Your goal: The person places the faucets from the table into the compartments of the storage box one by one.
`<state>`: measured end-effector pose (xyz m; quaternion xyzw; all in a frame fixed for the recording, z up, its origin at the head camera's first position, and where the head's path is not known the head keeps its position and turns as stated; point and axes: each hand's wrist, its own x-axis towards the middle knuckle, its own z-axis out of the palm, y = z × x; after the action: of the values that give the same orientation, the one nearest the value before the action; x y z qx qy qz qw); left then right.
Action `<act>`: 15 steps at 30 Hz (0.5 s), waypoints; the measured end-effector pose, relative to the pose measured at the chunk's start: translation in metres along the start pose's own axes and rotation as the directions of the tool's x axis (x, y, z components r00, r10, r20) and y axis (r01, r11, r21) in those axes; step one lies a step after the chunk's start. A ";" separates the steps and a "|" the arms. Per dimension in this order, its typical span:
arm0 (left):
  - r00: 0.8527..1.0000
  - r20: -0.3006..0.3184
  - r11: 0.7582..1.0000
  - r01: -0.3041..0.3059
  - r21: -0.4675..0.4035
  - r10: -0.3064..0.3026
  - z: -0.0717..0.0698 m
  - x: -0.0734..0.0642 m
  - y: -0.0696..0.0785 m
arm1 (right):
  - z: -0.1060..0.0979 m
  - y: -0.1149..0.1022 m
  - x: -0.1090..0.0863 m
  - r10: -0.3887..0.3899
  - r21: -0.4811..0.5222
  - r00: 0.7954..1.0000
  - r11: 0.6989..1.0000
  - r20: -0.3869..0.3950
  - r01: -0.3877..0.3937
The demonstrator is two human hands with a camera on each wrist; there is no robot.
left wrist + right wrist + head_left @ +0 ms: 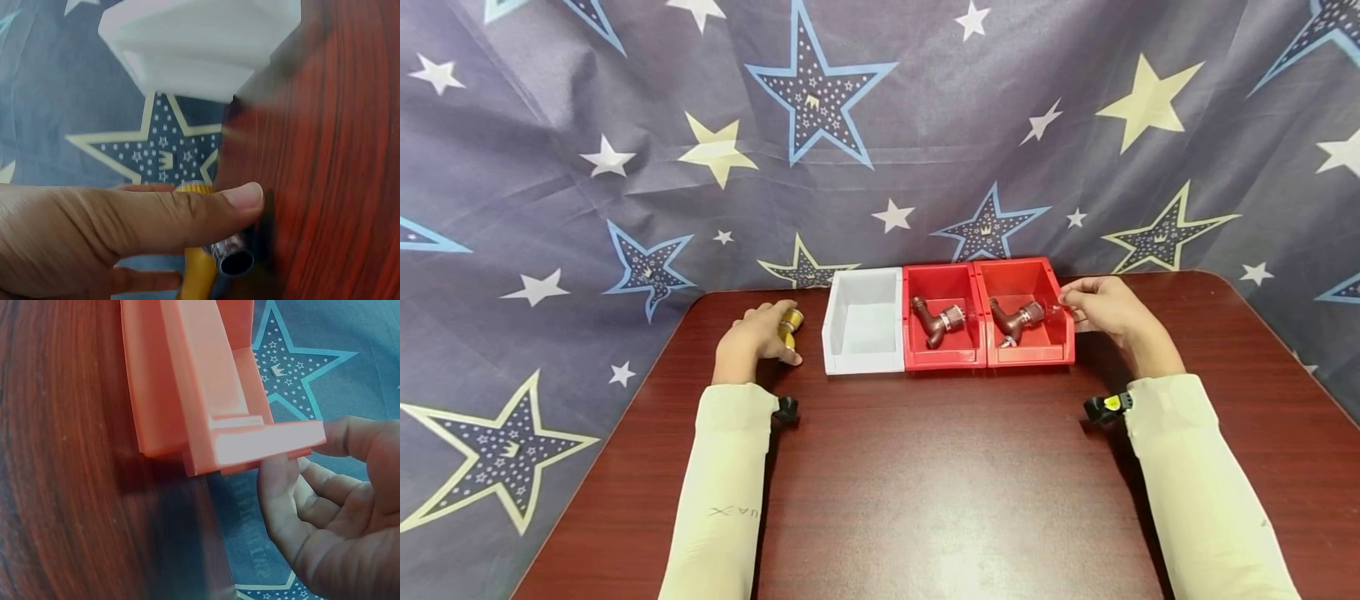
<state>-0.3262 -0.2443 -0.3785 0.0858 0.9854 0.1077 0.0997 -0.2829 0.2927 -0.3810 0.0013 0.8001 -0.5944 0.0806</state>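
At the left, my left hand point(754, 333) holds a yellow tap point(789, 318) against the table, beside the white bin point(865, 364). In the left wrist view the thumb lies across the yellow tap point(199, 275), whose metal spout points out below it; part of the tap is hidden. My right hand point(1108, 310) pinches the side rim of the right red bin point(1032, 356) between thumb and fingers. A brown tap point(1011, 323) lies in that bin. Another brown tap point(933, 325) lies in the middle red bin point(945, 359).
The three bins stand side by side near the back of the dark red wooden table point(955, 467). A star-patterned cloth point(850, 208) hangs right behind them. Both wrists carry small black cameras.
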 end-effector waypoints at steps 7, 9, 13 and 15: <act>0.993 -0.036 0.993 -0.112 -0.040 0.110 0.005 0.003 -0.016 | 0.000 0.001 0.001 -0.007 -0.014 1.000 1.000 -0.001 0.007; 0.991 -0.056 0.991 -0.127 -0.041 0.125 0.007 0.005 -0.016 | 0.000 0.002 0.000 -0.011 -0.017 1.000 1.000 0.000 0.011; 0.988 -0.093 0.992 -0.126 -0.028 0.123 0.010 0.009 -0.016 | -0.001 0.001 -0.001 -0.017 -0.032 1.000 0.999 -0.003 0.017; 0.988 -0.109 0.993 -0.116 -0.015 0.114 0.012 0.011 -0.015 | -0.001 0.002 -0.001 -0.014 -0.033 1.000 0.999 0.000 0.014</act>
<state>-0.3363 -0.2545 -0.3950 0.1354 0.9816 0.1284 0.0410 -0.2820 0.2942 -0.3820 -0.0057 0.8100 -0.5815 0.0761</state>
